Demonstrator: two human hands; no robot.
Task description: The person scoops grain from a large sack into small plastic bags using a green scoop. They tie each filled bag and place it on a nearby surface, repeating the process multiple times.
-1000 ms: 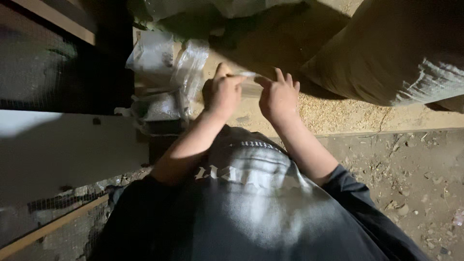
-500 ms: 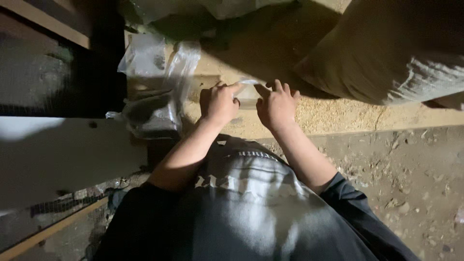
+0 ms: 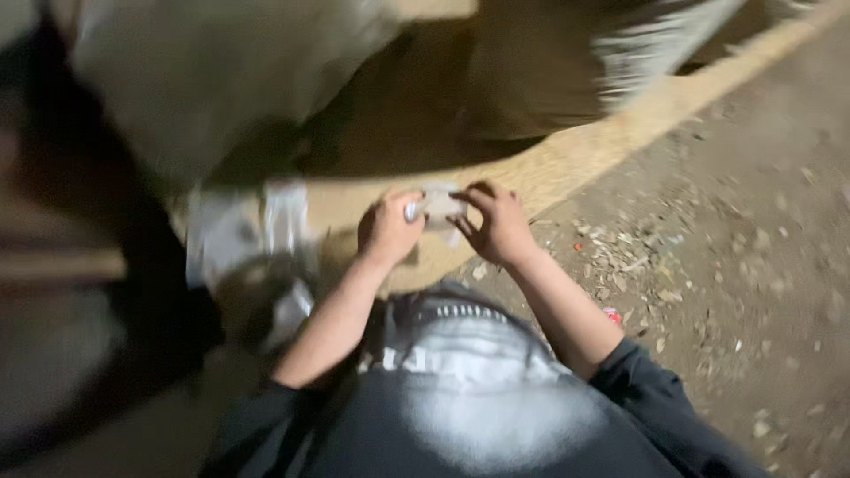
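in front of the person's tummy, both hands are up close together over a sandy wooden ledge (image 3: pixel 567 168). the left hand (image 3: pixel 388 228) and the right hand (image 3: pixel 501 223) each pinch one side of a small pale thing (image 3: pixel 437 207), which looks like a scrap of clear plastic or paper, but the picture is too blurry to say which. the fingers of both hands are curled in and closed on it, with the thumbs on top, so the small pale thing sits right between the two hands, held up just above the ledge. the left arm is bare up to the elbow, and the right arm comes out of a dark sleeve (image 3: pixel 651 389). the person wears a dark top with a big faded light patch (image 3: pixel 496 407) on the front. to the left of the left hand, near it but not touching, lies a crinkly clear plastic bag (image 3: pixel 243 239) on the ledge. behind the hands, at the top, there are big tan sacks (image 3: pixel 221 80), one on the left and another one (image 3: pixel 567 62) on the right with a frayed pale edge, and a dark shadowy gap between them. to the right is a dirt floor (image 3: pixel 753 265) with little wood chips and bits scattered over it, and one tiny red bit (image 3: pixel 613 315) lies just beside the right arm. the far left side is dark and smeared, so you cannot tell what is there.
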